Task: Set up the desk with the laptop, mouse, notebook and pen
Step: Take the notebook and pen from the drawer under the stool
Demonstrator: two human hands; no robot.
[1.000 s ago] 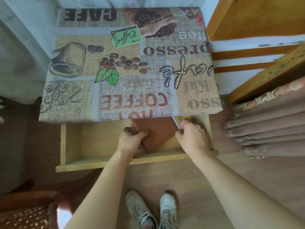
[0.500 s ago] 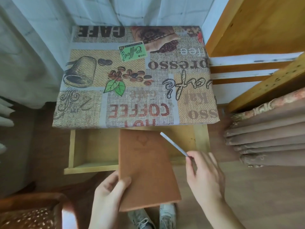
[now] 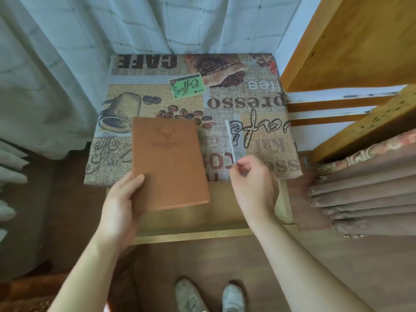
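A brown notebook with an embossed cover is held over the desk's near left part, its near end sticking out past the front edge. My left hand grips its near left corner, thumb on the cover. My right hand pinches the near end of a thin white pen, which points away over the desk. The desk is covered with a coffee-print cloth. No laptop or mouse is in view.
The wooden drawer under the desk's front edge stands pulled out. A wooden shelf unit and folded brown fabric stand at the right. A pale curtain hangs behind and left. My shoes are on the wooden floor.
Both hands lifted the notebook and the pen out of the drawer and carried them up and forward over the desk top. The view has tilted upward.
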